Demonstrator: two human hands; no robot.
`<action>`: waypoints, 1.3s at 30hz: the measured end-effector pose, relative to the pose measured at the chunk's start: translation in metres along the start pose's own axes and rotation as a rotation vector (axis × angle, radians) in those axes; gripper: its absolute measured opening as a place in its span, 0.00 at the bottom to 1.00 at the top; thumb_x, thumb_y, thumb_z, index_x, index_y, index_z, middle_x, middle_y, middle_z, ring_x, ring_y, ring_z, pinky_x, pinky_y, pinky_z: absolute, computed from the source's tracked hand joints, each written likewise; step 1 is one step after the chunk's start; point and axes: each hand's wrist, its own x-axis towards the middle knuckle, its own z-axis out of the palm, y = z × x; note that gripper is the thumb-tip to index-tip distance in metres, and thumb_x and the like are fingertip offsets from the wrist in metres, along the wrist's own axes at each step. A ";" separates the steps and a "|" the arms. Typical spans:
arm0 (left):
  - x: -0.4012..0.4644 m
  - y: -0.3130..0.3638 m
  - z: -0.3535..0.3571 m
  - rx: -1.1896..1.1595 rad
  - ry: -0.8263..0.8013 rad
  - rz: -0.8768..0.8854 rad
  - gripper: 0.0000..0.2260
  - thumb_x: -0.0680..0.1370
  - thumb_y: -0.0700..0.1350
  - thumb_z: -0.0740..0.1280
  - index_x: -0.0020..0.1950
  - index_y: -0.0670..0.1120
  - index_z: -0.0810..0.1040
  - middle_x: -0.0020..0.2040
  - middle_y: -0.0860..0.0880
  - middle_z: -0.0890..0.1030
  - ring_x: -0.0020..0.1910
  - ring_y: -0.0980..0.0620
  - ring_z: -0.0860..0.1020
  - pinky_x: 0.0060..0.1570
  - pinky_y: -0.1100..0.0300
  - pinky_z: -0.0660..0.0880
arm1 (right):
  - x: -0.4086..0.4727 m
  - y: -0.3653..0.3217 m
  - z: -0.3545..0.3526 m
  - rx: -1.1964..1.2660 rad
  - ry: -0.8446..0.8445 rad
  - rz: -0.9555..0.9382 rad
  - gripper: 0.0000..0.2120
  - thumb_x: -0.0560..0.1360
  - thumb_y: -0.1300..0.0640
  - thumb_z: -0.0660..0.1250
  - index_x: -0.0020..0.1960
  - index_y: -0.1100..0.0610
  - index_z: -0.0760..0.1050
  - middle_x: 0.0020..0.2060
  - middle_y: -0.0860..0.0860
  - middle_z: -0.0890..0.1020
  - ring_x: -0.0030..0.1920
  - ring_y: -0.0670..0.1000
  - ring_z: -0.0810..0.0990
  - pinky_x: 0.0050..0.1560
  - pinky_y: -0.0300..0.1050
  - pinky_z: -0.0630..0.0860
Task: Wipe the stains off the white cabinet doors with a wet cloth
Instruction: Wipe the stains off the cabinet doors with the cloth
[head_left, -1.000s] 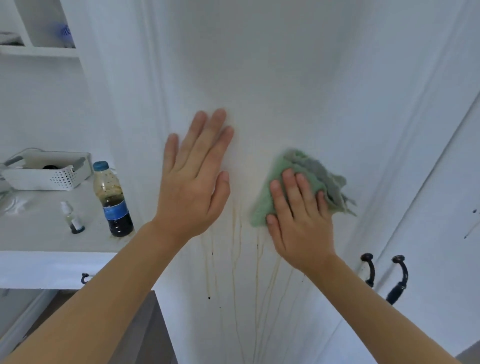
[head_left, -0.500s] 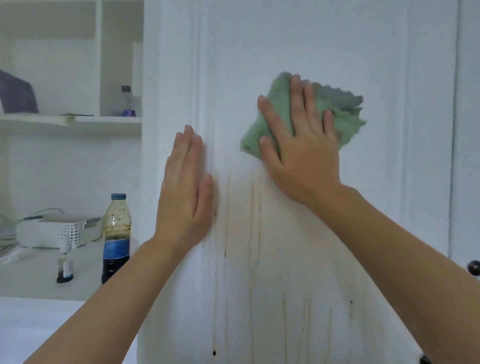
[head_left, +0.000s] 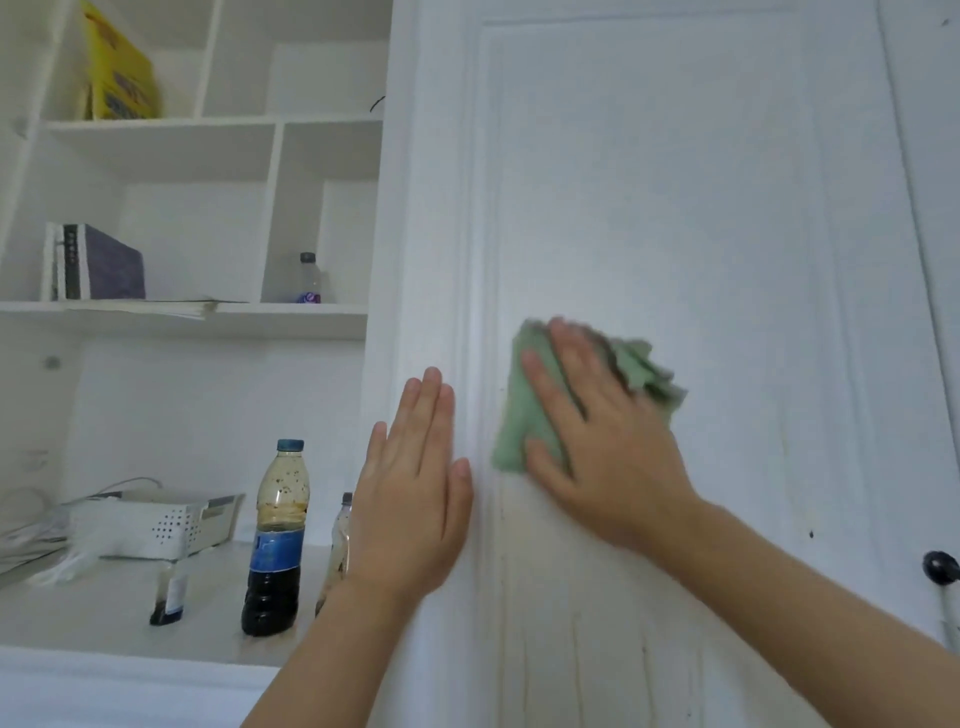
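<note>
Door: white panelled door fills the right of the view; black knob at its far right edge.
Cloth: green cloth lies flat on the panel, mid-height, just right of the left moulding; a crumpled edge sticks out to the right of the fingers.
Right hand: right hand flat on the cloth, fingers straight and slightly spread, pressing it to the door. Blurred, so judged mid-stroke.
Left hand: left hand flat on the door frame, fingers together and straight, holding nothing; judged a brace.
Stains: brownish streaks run down the panel below the cloth; a faint yellowish smear just under it; one dark speck towards the right.
Done: panel above and beside the cloth looks white, no marks visible.
Left: lower streaks and the speck not yet wiped; judged well short of finished. Other doors cannot be judged, barely in view.
Shelf: bottle of dark liquid stands on the counter to the left, near the left hand; white basket further left.
</note>
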 end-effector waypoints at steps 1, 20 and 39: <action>0.000 0.000 0.000 -0.008 0.004 0.001 0.24 0.80 0.48 0.47 0.75 0.43 0.54 0.76 0.50 0.54 0.75 0.55 0.49 0.70 0.51 0.54 | 0.027 0.001 -0.003 -0.006 0.022 0.085 0.32 0.75 0.44 0.48 0.76 0.57 0.55 0.76 0.56 0.53 0.76 0.53 0.49 0.70 0.52 0.52; -0.005 -0.012 -0.004 -0.085 -0.007 0.118 0.29 0.80 0.58 0.45 0.75 0.40 0.58 0.76 0.46 0.56 0.76 0.51 0.51 0.71 0.53 0.49 | -0.114 -0.080 0.031 0.029 -0.107 -0.199 0.29 0.73 0.47 0.56 0.73 0.56 0.61 0.75 0.51 0.60 0.75 0.49 0.58 0.73 0.44 0.53; -0.005 -0.011 -0.015 -0.081 -0.086 0.060 0.29 0.77 0.57 0.49 0.75 0.44 0.56 0.76 0.52 0.51 0.74 0.59 0.47 0.70 0.49 0.50 | -0.118 -0.065 0.022 0.075 -0.104 -0.185 0.27 0.79 0.47 0.54 0.75 0.56 0.58 0.75 0.52 0.57 0.76 0.51 0.52 0.73 0.46 0.56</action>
